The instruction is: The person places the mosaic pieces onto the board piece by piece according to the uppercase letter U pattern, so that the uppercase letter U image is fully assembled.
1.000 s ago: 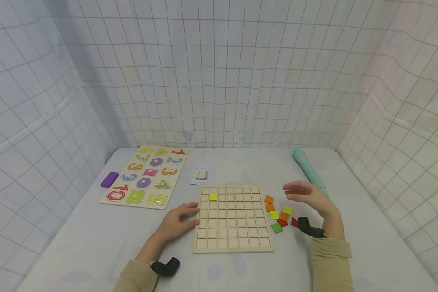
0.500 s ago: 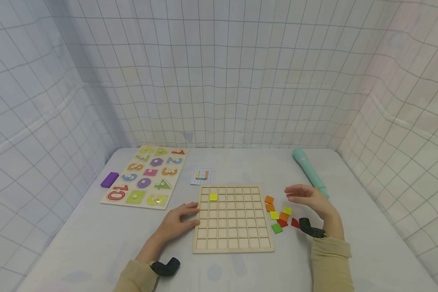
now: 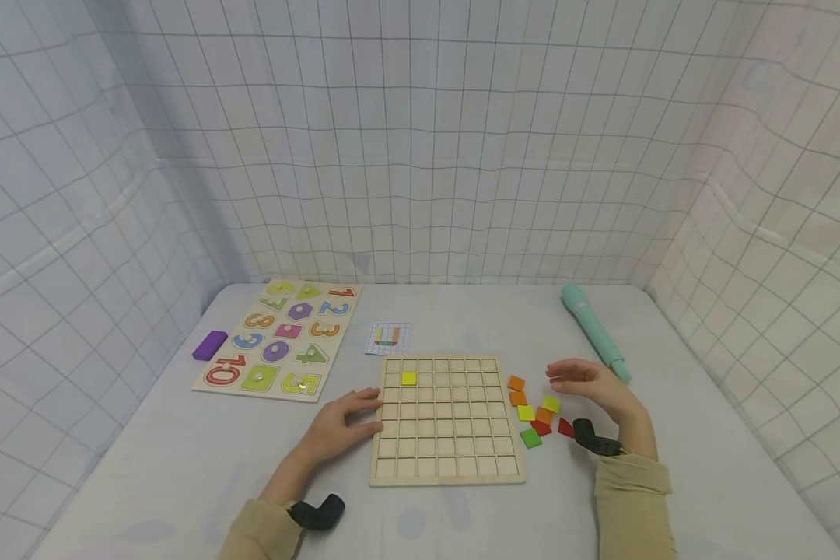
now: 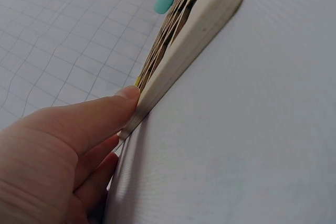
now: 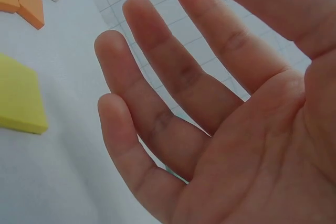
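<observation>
A wooden grid board lies on the table with one yellow tile set in a cell near its far left corner. My left hand rests flat against the board's left edge, fingers straight. My right hand hovers open, holding nothing, just above and right of a loose pile of orange, yellow, red and green tiles. In the right wrist view the fingers are spread, with a yellow tile and orange tiles below them.
A number and shape puzzle board lies at the far left with a purple block beside it. A small pattern card sits behind the grid board. A teal cylinder lies at the far right. Gridded fabric walls surround the table.
My right hand has sunk slightly toward the tile pile. The left hand and board have not moved.
</observation>
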`<state>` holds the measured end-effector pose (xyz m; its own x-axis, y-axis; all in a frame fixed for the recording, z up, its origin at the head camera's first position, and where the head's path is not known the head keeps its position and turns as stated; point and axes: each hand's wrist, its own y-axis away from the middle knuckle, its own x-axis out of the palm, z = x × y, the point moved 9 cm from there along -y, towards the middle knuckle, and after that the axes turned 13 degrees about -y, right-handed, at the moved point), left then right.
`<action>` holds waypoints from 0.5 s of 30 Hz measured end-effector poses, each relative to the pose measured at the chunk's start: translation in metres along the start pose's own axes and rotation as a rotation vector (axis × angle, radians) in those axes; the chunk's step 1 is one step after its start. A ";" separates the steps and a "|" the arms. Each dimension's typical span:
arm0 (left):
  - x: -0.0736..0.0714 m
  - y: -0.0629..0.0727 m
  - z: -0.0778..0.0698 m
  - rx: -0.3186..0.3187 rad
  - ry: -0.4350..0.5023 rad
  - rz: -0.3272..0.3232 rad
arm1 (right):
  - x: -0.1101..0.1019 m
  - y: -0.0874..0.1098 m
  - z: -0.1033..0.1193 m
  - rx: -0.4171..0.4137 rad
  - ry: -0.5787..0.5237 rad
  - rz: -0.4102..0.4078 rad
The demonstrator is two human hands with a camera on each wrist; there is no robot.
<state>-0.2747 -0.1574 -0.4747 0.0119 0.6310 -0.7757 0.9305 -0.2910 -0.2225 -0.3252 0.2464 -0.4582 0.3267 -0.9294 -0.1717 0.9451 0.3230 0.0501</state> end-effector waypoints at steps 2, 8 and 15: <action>0.000 0.000 0.000 0.001 0.000 0.002 | -0.001 0.000 -0.003 0.004 0.008 -0.008; 0.000 0.000 0.000 -0.001 0.002 0.006 | -0.001 -0.001 -0.008 0.022 0.008 -0.016; -0.001 0.000 -0.001 -0.006 0.003 0.010 | 0.001 0.001 -0.011 0.044 0.038 -0.017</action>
<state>-0.2741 -0.1570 -0.4736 0.0221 0.6301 -0.7762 0.9324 -0.2931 -0.2114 -0.3245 0.2479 -0.4687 0.3112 -0.9268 -0.2101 0.9501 0.2985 0.0904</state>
